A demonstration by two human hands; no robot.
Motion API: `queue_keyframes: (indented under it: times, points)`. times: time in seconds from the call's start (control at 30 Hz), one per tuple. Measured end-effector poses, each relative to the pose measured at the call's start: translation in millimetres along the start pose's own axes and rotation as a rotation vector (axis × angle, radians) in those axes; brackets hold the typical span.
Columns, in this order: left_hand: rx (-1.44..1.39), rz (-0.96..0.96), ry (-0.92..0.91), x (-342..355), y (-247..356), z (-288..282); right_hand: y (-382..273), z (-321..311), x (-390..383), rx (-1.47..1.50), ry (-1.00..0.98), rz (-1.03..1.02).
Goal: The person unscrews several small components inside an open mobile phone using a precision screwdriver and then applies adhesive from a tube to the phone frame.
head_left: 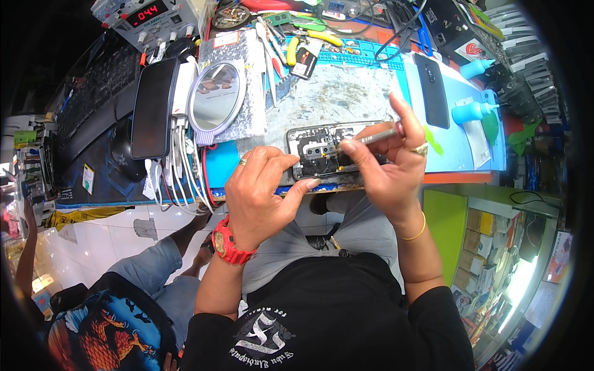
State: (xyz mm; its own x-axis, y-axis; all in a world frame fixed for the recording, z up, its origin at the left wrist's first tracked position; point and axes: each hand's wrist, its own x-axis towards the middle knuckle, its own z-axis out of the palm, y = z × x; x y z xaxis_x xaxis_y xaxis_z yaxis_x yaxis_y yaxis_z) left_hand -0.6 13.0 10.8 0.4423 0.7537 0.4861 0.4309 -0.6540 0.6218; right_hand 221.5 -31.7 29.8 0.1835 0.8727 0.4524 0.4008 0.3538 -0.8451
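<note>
An opened smartphone (pixel 314 162) lies sideways on the worn grey work mat (pixel 346 93), its camera lenses and inner parts bare. My left hand (pixel 263 195) steadies the phone's left end, with the fingertips at its upper corner and the thumb along the near edge. In my right hand (pixel 393 164) is a slim grey screwdriver (pixel 380 135), pinched between thumb and fingers. The screwdriver slants down to the left, and its tip is over the phone's middle, near the camera block. That hand's forefinger sticks up, off the tool. Behind the right fingers, the phone's right end is partly hidden.
Left of the mat are a round mirror (pixel 216 96), a dark phone (pixel 153 108) and white cables (pixel 180 157). Tweezers (pixel 267 52) and yellow-handled pliers (pixel 292 52) lie beyond. Another phone (pixel 431 91) and blue bottles (pixel 471 112) are at right. Someone sits at lower left.
</note>
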Motion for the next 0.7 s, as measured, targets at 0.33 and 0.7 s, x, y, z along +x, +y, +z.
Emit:
queue_keyframes:
  times: [0.33,0.7]
  points:
    - [0.003,-0.014,-0.004,-0.3,0.0,-1.0,-46.3,-0.7,32.1,-0.383,-0.353,-0.329]
    - [0.001,-0.005,0.011,-1.0,-1.8,-0.2,-36.6,-4.1,34.1,-0.404,-0.327,-0.398]
